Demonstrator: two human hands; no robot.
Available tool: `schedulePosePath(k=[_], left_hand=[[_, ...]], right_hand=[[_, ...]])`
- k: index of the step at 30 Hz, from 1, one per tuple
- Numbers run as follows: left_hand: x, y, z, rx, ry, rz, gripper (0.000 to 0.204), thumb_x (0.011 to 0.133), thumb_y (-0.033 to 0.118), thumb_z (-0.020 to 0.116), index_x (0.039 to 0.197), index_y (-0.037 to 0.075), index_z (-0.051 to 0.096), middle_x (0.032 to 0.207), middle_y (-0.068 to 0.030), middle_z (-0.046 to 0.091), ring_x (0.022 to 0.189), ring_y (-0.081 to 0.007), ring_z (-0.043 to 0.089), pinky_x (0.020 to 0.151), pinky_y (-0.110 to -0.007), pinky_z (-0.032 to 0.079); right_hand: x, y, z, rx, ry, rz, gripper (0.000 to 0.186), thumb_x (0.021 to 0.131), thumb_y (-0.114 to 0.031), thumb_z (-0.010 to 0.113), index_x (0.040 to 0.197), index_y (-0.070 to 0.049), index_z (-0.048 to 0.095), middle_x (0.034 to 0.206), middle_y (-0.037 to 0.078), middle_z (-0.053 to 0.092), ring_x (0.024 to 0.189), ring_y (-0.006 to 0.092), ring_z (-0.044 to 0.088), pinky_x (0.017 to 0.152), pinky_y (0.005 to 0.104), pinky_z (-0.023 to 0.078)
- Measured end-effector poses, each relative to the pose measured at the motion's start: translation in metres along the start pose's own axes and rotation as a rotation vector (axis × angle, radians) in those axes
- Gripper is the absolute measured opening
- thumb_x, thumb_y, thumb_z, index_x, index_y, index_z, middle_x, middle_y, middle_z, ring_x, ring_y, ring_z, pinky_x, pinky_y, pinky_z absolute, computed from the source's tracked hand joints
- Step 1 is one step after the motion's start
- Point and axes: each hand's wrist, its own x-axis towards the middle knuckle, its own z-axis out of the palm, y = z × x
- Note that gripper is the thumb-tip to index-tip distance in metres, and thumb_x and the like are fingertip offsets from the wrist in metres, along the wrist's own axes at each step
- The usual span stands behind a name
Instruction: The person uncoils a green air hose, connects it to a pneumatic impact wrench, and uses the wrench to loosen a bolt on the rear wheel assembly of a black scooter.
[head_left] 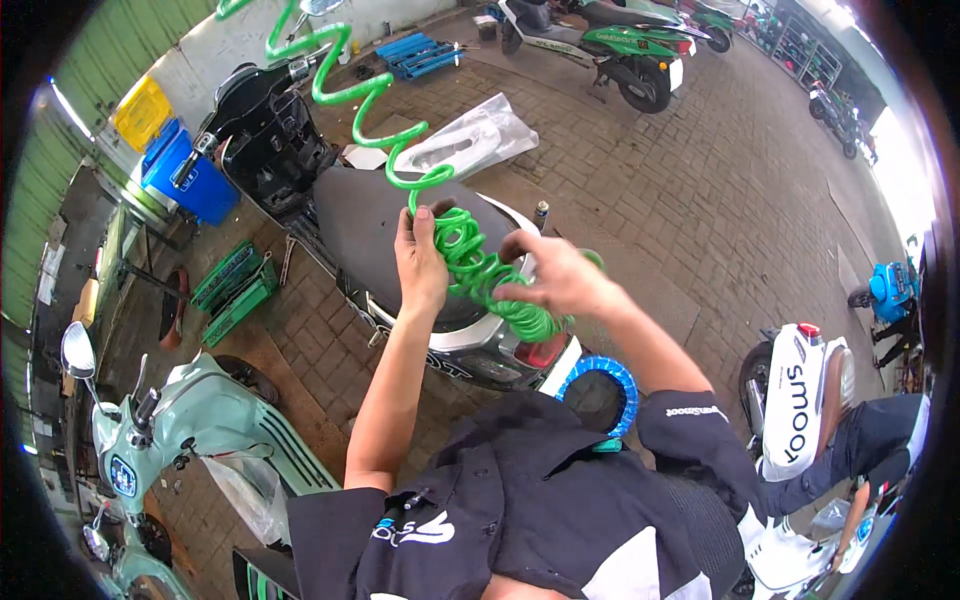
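A green coiled hose (462,240) is bunched up in front of me, above the dark seat (365,225) of a scooter. From the bunch its stretched spiral runs up to the far left. My left hand (422,258) is closed on the hose where the loose spiral meets the tight coils. My right hand (562,275) is at the right side of the bunch. Its thumb and fingers are spread apart around the coils, and whether they press on them is hard to see. Beneath the coils is the scooter's rear with a red tail light (543,350).
A mint scooter (215,425) stands at the near left, beside a green toolbox (238,290) and a blue bin (190,170). A plastic-wrapped panel (470,140) lies beyond the seat. A spray can (541,214) stands right of it. A person (860,450) sits by a white scooter (795,400).
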Motion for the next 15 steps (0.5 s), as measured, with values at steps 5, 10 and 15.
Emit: schedulePosePath(k=[5,10,15], left_hand=[[-0.008,0.014,-0.008,0.006,0.013,-0.041,0.042,0.093,0.039,0.035,0.108,0.001,0.045,0.104,-0.0130,0.055,0.085,-0.0165,0.056,0.071,-0.031,0.049],[-0.046,-0.009,-0.029,0.221,-0.004,0.133,0.040,0.093,0.038,0.036,0.103,0.001,0.046,0.097,-0.0088,0.051,0.087,-0.0143,0.049,0.079,-0.029,0.039],[-0.111,-0.034,-0.027,0.715,0.064,0.107,0.032,0.088,0.028,0.049,0.097,-0.003,0.051,0.091,-0.0155,0.051,0.083,-0.0259,0.051,0.075,-0.033,0.040]], right_hand=[[0.008,0.008,0.034,-0.020,0.154,-0.229,0.045,0.068,-0.027,0.071,0.100,-0.002,0.052,0.095,0.017,0.053,0.091,0.0365,0.052,0.079,0.0404,0.043],[-0.005,-0.006,0.042,0.105,0.091,-0.311,0.025,0.069,-0.014,0.067,0.090,-0.005,0.057,0.088,0.014,0.052,0.083,0.0337,0.053,0.072,0.0388,0.044],[-0.054,-0.004,0.040,0.128,0.143,-0.259,0.024,0.069,-0.017,0.067,0.083,-0.001,0.057,0.081,0.015,0.054,0.077,0.0345,0.055,0.068,0.0395,0.044]])
